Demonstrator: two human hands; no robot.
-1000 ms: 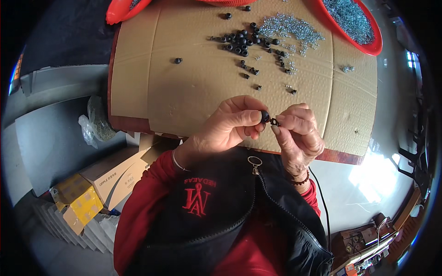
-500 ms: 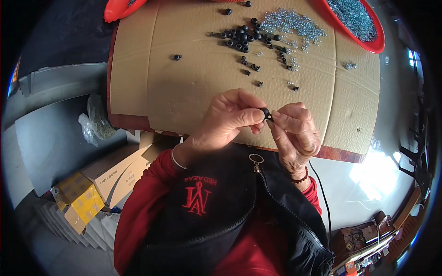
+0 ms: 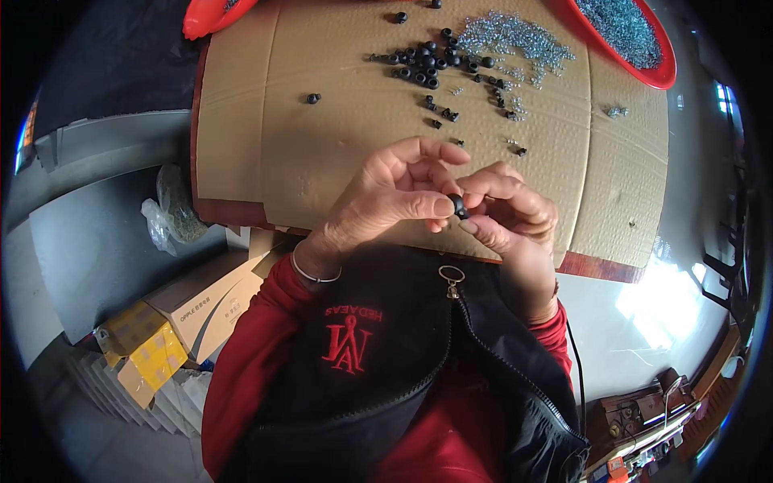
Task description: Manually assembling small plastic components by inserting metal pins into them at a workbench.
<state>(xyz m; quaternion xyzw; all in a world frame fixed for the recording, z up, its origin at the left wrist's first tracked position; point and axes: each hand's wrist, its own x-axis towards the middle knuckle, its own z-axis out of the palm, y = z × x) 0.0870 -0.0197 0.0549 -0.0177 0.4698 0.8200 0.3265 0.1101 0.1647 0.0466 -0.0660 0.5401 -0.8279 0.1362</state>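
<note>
Between my two hands, over the near part of the cardboard sheet [image 3: 362,153], is a small round black plastic piece [image 3: 459,207]. My left hand [image 3: 394,189] pinches it between thumb and fingers, the index finger lifted away. From the other side my right hand [image 3: 515,211] closes thumb and fingertips on the same piece. Farther off on the cardboard lies a loose pile of black round caps [image 3: 419,64]. Beside it spreads a heap of small shiny metal springs [image 3: 515,44]. Several smaller black parts [image 3: 443,113] lie scattered nearer to my hands.
A red basin [image 3: 662,68] filled with small metal pieces stands at the far right, another red container [image 3: 205,18] at the far left. Left of the table are a clear plastic bag [image 3: 173,209] and a cardboard box [image 3: 205,302]. A single black piece [image 3: 313,98] lies off to the left.
The black piece has turned between my fingers and shifted slightly left. My left index finger has lifted off it, and my right hand has rolled its grip over the piece.
</note>
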